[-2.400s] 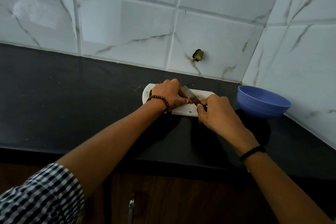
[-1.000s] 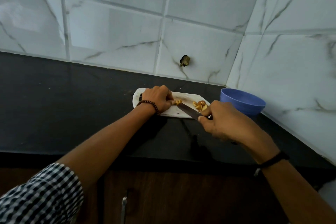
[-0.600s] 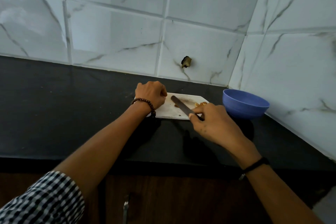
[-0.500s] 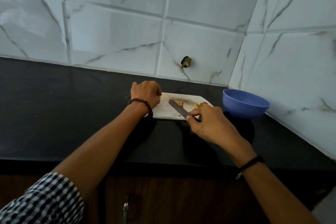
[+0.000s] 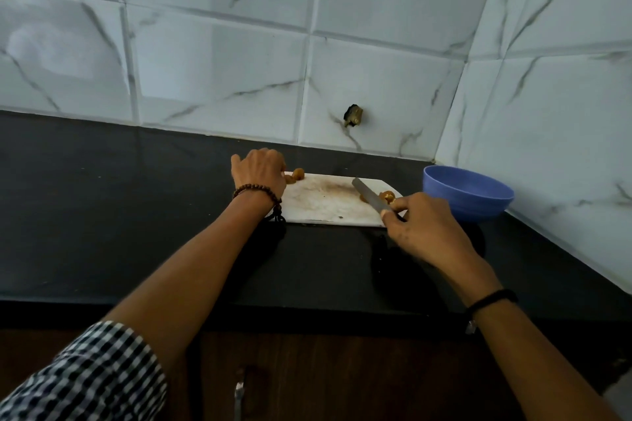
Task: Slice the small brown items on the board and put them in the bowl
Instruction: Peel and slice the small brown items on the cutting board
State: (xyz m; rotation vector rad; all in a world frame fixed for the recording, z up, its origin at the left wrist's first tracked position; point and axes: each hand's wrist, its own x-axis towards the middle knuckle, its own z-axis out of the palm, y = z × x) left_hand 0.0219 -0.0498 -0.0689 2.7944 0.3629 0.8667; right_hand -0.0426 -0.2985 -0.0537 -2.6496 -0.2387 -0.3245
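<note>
A white cutting board [image 5: 321,202] lies on the black counter. At its far left corner my left hand [image 5: 258,173] curls over a few whole small brown items [image 5: 298,174], fingertips touching them. My right hand [image 5: 422,227] grips a knife [image 5: 371,199] by its handle at the board's right end; the blade lies low across the board, pointing left and away. A small pile of cut yellowish-brown pieces [image 5: 388,195] sits just behind the blade at the right corner. The blue bowl [image 5: 466,191] stands right of the board; its inside is hidden.
The black counter [image 5: 136,215] runs along a white marbled tile wall that turns a corner behind the bowl. A small dark fitting [image 5: 354,114] sticks out of the wall above the board. Dark cabinet fronts with a metal handle [image 5: 238,396] sit under the counter edge.
My left hand has moved from the board's middle to its far left corner, onto the whole brown items. The knife has shifted right, beside the cut pieces.
</note>
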